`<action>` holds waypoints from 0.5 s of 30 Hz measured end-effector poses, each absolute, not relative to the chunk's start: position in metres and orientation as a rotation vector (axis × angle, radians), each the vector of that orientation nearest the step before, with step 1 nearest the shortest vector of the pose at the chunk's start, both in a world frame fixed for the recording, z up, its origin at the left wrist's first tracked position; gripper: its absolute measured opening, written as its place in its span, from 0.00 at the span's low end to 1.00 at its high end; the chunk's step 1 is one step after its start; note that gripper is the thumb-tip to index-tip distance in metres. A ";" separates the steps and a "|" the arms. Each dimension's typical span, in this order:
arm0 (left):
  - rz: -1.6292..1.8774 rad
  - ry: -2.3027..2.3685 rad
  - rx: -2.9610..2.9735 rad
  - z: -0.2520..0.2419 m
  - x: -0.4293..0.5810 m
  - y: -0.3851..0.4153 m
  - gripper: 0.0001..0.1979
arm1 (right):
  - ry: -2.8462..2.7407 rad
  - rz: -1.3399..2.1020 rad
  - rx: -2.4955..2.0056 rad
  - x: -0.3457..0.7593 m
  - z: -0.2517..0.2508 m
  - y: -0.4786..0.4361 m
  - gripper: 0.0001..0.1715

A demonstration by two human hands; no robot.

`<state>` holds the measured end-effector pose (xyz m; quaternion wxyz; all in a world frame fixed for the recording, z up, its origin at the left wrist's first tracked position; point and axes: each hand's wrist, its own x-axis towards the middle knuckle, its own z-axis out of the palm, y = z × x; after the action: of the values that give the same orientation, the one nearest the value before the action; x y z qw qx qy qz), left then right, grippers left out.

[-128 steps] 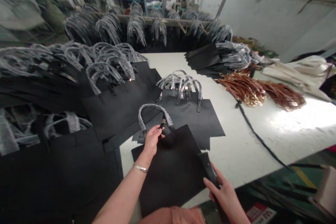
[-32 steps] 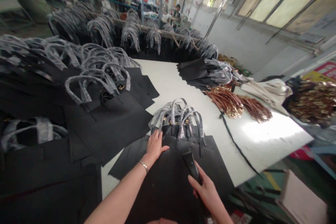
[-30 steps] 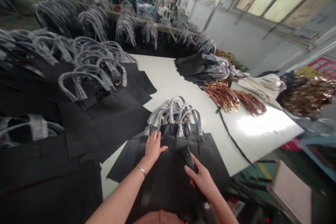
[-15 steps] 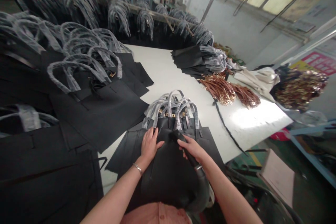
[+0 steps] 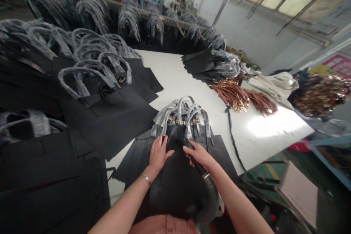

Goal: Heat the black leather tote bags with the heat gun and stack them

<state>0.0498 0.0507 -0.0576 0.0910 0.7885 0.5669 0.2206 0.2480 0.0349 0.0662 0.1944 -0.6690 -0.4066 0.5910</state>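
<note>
My left hand [image 5: 158,153] lies flat, fingers stretched out, on the top black bag panel [image 5: 175,179] of a stack at the table's near edge. My right hand [image 5: 199,154] is closed round a black tool [image 5: 192,153] with a black hose trailing back past my wrist; its tip rests on the same panel just below the plastic-wrapped handles [image 5: 183,115]. Gold fittings show at the handle bases.
More stacks of black panels with wrapped handles [image 5: 93,69] fill the left side and the back of the white table [image 5: 175,80]. Brown straps with gold clasps [image 5: 238,98] lie at the right, with a black strap [image 5: 231,135] trailing off the edge. People sit far back.
Earlier my left hand held a panel by its handle; that panel now lies on the stack. My right hand has brought the tool forward to the panel's top near the handles.
</note>
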 end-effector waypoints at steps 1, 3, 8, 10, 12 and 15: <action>0.674 1.698 2.344 -0.057 0.051 0.048 0.36 | -1.204 1.650 -1.876 0.246 0.067 0.035 0.25; 0.721 1.739 2.337 -0.055 0.052 0.042 0.34 | -1.294 1.643 -1.883 0.241 0.066 0.036 0.29; 0.666 1.572 2.469 -0.049 0.056 0.029 0.12 | -1.332 1.658 -1.900 0.222 0.061 0.059 0.29; 0.626 1.435 2.550 -0.049 0.056 0.026 0.11 | -1.350 1.666 -1.906 0.218 0.060 0.068 0.29; 0.606 1.367 2.583 -0.048 0.056 0.022 0.12 | -1.353 1.710 -1.894 0.220 0.062 0.069 0.29; 0.575 1.378 2.540 -0.045 0.056 0.015 0.14 | -1.308 1.826 -1.856 0.226 0.062 0.068 0.28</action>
<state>0.0560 0.0154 -0.0449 0.0976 0.8580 0.4654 0.1942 0.2261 0.0676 0.0616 0.1134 -0.6328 -0.4461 0.6226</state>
